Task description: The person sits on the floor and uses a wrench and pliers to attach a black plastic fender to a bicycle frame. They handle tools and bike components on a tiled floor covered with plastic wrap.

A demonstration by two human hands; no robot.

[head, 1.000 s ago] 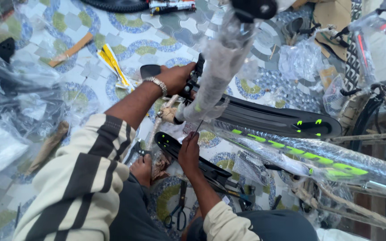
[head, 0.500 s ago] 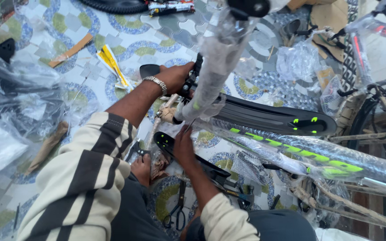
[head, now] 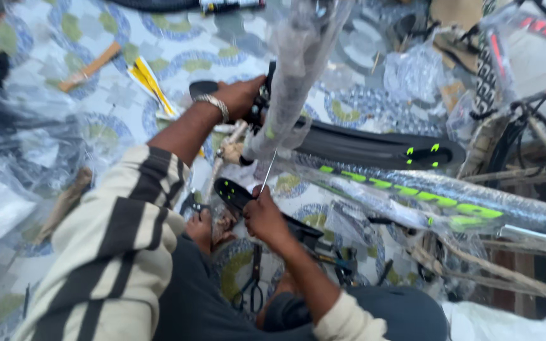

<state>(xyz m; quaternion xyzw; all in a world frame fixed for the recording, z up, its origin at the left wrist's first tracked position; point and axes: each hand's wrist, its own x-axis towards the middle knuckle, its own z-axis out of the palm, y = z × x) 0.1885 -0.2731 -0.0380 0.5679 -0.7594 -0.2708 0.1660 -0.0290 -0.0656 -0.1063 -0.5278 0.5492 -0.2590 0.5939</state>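
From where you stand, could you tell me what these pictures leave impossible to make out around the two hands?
Head view only:
- Left hand: what its fingers grip is hidden behind the plastic-wrapped tube.
- Right hand: it pinches a thin rod, too thin and blurred to identify.
- Bicycle frame: its right end is cut off by the edge.
- Scissors: partly hidden by the right forearm.

Patterned floor (head: 355, 53) carries yellow packet (head: 148, 81), wooden stick (head: 90, 66), scissors (head: 252, 284), clear plastic wrapping (head: 418, 72).
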